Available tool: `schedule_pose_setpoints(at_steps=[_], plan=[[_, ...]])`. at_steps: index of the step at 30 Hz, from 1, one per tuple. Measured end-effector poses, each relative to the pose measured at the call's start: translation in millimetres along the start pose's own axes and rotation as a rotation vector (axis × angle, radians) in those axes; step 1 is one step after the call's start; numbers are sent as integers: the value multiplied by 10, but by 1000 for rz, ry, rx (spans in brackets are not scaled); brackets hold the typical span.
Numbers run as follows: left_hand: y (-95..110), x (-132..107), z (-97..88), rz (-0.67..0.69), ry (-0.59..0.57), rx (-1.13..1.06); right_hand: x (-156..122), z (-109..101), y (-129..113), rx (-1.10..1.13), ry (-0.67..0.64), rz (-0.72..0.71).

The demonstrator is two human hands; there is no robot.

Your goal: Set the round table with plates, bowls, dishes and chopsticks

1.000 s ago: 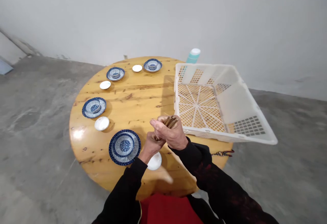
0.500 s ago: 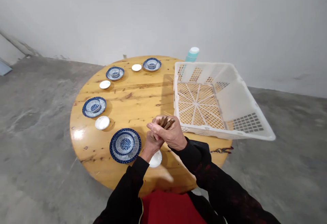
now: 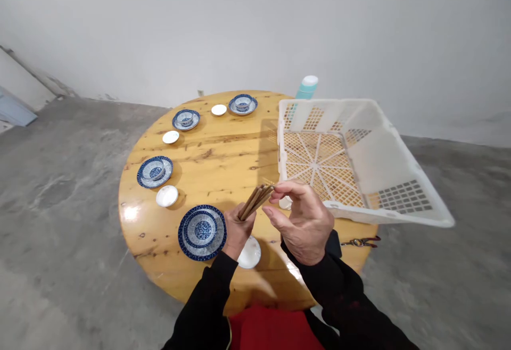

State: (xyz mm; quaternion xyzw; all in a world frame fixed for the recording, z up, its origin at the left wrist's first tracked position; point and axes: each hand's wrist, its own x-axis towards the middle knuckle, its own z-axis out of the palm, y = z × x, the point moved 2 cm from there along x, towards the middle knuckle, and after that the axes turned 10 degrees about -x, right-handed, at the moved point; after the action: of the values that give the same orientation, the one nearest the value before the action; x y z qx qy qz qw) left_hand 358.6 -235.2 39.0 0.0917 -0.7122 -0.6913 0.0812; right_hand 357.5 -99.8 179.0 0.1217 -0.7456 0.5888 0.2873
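My left hand [image 3: 238, 227] is closed around a bundle of brown chopsticks [image 3: 255, 202], which slant up to the right. Beside their upper ends is my right hand [image 3: 305, 219], its thumb and curved fingers apart. The index fingertip is at the chopstick tips; whether it touches them I cannot tell. Just left of my left hand is a blue-and-white plate [image 3: 184, 248] with a patterned bowl [image 3: 203, 228] on it. Partly hidden below that hand lies a small white dish [image 3: 250, 254].
More plates with bowls [image 3: 155, 172] [image 3: 186, 120] [image 3: 242, 105] and white dishes [image 3: 166, 196] [image 3: 171, 137] [image 3: 219, 109] line the round wooden table [image 3: 215, 153]. A large white plastic basket [image 3: 415, 164] stands right, a turquoise bottle [image 3: 306, 89] behind it. Pliers-like shears [image 3: 361, 241] and a dark object [image 3: 334, 244] lie near the right edge.
My right hand has come off the chopsticks' bundle and moved right, its fingers opening. The chopsticks now show more fully in my left hand. The view has shifted slightly.
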Motion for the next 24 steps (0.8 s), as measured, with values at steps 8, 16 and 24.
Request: schedule_pose_setpoints(at_steps=[8,16,24], plan=[[250,-48,-142,327,152,404,-102,-82,-44,130,53,184],[314,-56,-213,547,253,617,-223,-185,-22,197,108,284],[361,-76,-236,596,264,710,-223,-190,37,306,158,362]])
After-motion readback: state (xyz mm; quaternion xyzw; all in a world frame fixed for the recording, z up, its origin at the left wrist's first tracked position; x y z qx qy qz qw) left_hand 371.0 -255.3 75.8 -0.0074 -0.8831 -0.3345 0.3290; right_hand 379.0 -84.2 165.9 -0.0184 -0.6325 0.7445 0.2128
